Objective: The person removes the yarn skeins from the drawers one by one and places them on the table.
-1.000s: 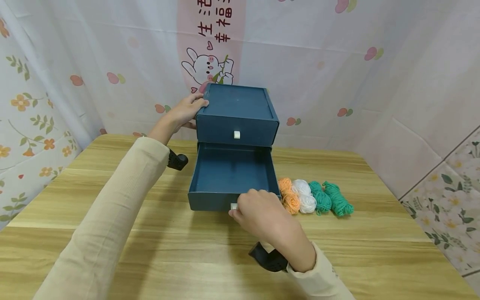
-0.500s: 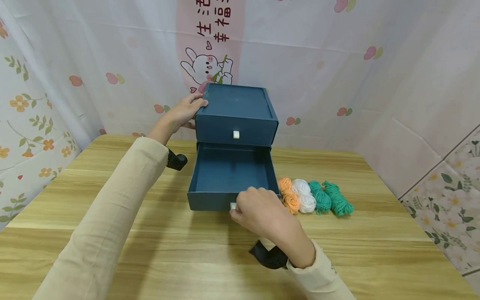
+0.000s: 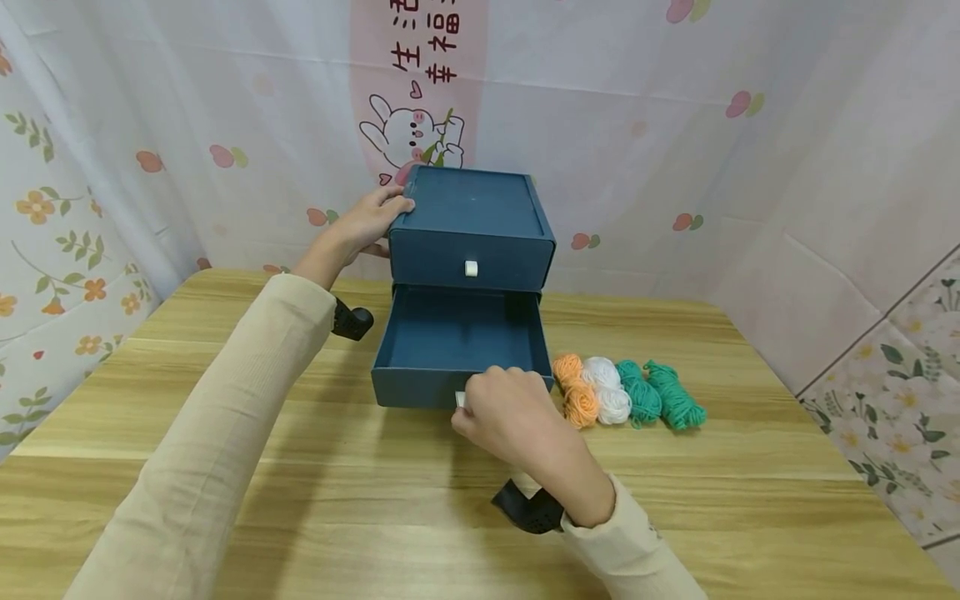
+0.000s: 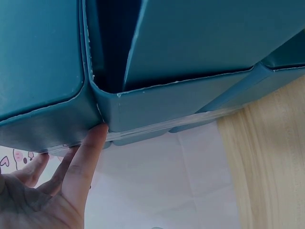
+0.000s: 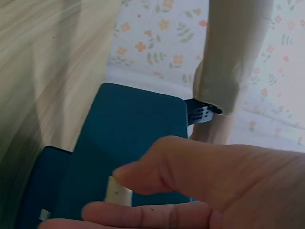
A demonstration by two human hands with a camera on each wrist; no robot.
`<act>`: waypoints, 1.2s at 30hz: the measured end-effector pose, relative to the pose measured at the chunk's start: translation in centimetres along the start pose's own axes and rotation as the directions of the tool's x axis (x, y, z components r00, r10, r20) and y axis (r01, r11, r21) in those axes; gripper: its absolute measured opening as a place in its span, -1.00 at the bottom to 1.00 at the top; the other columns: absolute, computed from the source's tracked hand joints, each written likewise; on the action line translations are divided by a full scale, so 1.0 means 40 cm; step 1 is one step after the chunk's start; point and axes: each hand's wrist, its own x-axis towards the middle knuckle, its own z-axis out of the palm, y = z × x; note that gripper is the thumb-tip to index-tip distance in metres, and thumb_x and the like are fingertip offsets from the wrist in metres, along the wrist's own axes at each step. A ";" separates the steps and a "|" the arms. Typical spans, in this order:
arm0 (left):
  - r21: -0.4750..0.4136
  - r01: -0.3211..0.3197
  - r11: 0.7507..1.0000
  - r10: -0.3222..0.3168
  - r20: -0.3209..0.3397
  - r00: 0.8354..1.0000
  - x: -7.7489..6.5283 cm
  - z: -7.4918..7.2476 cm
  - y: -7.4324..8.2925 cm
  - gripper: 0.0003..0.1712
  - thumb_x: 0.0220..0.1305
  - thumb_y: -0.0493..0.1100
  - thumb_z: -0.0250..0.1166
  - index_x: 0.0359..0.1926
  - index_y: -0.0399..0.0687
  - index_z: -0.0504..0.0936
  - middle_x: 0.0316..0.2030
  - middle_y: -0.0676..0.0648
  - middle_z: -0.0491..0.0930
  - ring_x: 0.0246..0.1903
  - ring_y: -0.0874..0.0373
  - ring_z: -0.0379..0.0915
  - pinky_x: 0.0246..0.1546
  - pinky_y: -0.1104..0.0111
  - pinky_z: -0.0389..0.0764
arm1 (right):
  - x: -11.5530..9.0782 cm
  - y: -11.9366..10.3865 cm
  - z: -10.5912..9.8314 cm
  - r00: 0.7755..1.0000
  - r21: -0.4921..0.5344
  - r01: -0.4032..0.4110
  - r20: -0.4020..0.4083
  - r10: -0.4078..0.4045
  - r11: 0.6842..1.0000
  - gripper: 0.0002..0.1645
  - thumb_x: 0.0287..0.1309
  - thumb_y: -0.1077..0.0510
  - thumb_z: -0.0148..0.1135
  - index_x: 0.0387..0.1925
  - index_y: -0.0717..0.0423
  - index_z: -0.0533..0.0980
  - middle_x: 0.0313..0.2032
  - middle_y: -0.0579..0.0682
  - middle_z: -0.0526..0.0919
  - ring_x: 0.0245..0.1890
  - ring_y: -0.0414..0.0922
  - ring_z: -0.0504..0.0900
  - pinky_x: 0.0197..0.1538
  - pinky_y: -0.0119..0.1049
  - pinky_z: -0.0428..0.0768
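A dark blue desktop drawer cabinet [image 3: 472, 204] stands on the wooden table, its top drawer [image 3: 435, 257] closed. Below that, the middle drawer [image 3: 461, 333] is pulled out and holds nothing. My right hand [image 3: 517, 417] pinches its small white knob [image 5: 117, 192] between thumb and fingers. On the cabinet's left side rests my left hand [image 3: 367, 221], thumb over the top edge; in the left wrist view its fairly straight fingers [image 4: 86, 164] touch the side wall. A lower drawer [image 5: 45, 181] with its own white knob shows in the right wrist view.
Right of the cabinet lie small yarn skeins in a row: orange [image 3: 577, 396], white [image 3: 607, 392] and green ones [image 3: 675, 396]. A patterned white curtain [image 3: 600, 125] hangs behind the table [image 3: 360, 500]. Both wrists wear black camera mounts [image 3: 528, 508].
The middle drawer has slid a little way inward, with my right hand moving forward on its knob. My left hand stays on the cabinet's side.
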 end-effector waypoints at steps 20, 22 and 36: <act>0.004 0.004 1.000 -0.004 -0.004 1.000 0.003 -0.005 -0.002 -0.28 0.42 0.14 -0.18 0.47 0.17 -0.23 0.43 -0.16 -0.03 0.30 -0.11 0.16 0.17 0.02 0.40 | 0.122 0.059 0.094 0.950 0.066 -0.055 -0.304 0.072 0.996 -0.77 0.15 0.17 0.09 -0.60 0.12 0.42 -0.75 -0.10 0.24 -0.76 -0.19 0.25 -0.70 -0.45 0.16; -0.002 0.001 1.000 -0.001 -0.002 1.000 0.003 -0.006 -0.002 -0.28 0.42 0.13 -0.18 0.48 0.16 -0.23 0.43 -0.16 -0.02 0.28 -0.12 0.19 0.17 0.02 0.40 | 0.132 0.066 0.101 0.944 0.081 -0.045 -0.323 0.069 0.996 -0.76 0.17 0.18 0.07 -0.60 0.12 0.40 -0.75 -0.10 0.24 -0.77 -0.18 0.24 -0.70 -0.45 0.14; -0.008 0.003 1.000 -0.003 0.006 1.000 0.001 -0.002 0.000 -0.29 0.43 0.12 -0.17 0.47 0.18 -0.22 0.42 -0.14 0.01 0.26 -0.09 0.23 0.16 0.05 0.42 | 0.190 0.096 0.130 0.927 0.147 -0.014 -0.370 0.069 0.989 -0.73 0.24 0.21 0.00 -0.59 0.14 0.36 -0.73 -0.07 0.31 -0.76 -0.21 0.25 -0.67 -0.46 0.16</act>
